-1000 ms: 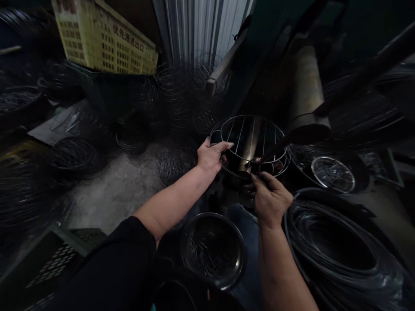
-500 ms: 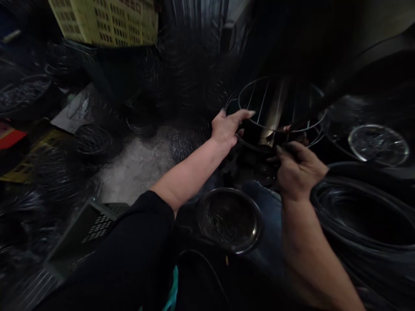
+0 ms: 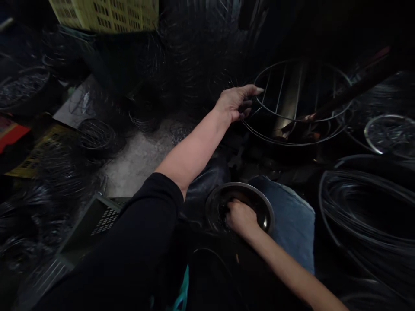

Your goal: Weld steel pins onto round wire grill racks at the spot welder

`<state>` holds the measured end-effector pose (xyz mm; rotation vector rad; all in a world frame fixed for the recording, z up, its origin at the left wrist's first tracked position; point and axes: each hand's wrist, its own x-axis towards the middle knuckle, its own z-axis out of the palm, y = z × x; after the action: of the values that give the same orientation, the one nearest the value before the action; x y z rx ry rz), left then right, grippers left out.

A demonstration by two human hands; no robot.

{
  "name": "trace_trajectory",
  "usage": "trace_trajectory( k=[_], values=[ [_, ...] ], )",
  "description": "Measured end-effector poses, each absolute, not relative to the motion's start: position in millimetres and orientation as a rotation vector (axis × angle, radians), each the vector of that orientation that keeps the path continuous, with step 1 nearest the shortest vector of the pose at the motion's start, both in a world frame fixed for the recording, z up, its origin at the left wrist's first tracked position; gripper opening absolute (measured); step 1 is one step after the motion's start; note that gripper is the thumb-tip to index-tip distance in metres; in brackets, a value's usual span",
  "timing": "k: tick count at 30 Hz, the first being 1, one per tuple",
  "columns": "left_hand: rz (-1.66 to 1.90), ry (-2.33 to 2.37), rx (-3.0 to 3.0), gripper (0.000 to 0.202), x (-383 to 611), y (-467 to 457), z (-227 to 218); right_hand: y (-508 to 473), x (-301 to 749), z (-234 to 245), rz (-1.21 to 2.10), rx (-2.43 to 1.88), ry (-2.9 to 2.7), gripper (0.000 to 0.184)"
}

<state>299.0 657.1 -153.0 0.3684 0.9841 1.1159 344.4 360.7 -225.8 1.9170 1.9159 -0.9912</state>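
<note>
My left hand point(image 3: 237, 103) reaches forward and grips the left edge of a round wire rack point(image 3: 295, 119), with the index finger over the upper ring and the other fingers curled beside the lower ring. The rack has an upper and a lower ring joined by bars. In front of my body, my right hand point(image 3: 242, 217) is down inside a shiny metal bowl point(image 3: 268, 206), its fingers closed among small dark pieces. What those fingertips hold, if anything, is hidden. Beneath the rack, a metal machine part point(image 3: 292, 101) shows between the wires.
A coil of wire point(image 3: 363, 190) lies at right, below a round dish point(image 3: 391, 131) of shiny pieces. Wire bundles point(image 3: 58, 168) crowd the left floor. A yellow crate point(image 3: 110, 15) sits on a dark bin, and a green crate point(image 3: 87, 229) stands near my left arm.
My right hand has left the rack's near side and dropped into the bowl. My left hand stays on the rack, which appears slightly farther up and right in view.
</note>
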Motion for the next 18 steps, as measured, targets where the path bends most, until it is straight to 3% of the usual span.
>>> trace_trajectory(
  k=[6,12,14,18],
  values=[
    [0.958,1.034,0.567,0.023,294,646,-138,353,355,-223,-1.082,1.979,1.939,0.031],
    [1.049,1.013,0.492,0.029,291,625,-126,362,388,-216,-1.753,2.584,2.043,0.029],
    [1.14,0.985,0.467,0.033,292,607,-124,380,409,-199,-1.648,2.893,2.12,0.034],
    [1.277,0.925,0.429,0.033,296,569,-125,425,438,-155,-0.8,3.17,2.393,0.028]
  ],
)
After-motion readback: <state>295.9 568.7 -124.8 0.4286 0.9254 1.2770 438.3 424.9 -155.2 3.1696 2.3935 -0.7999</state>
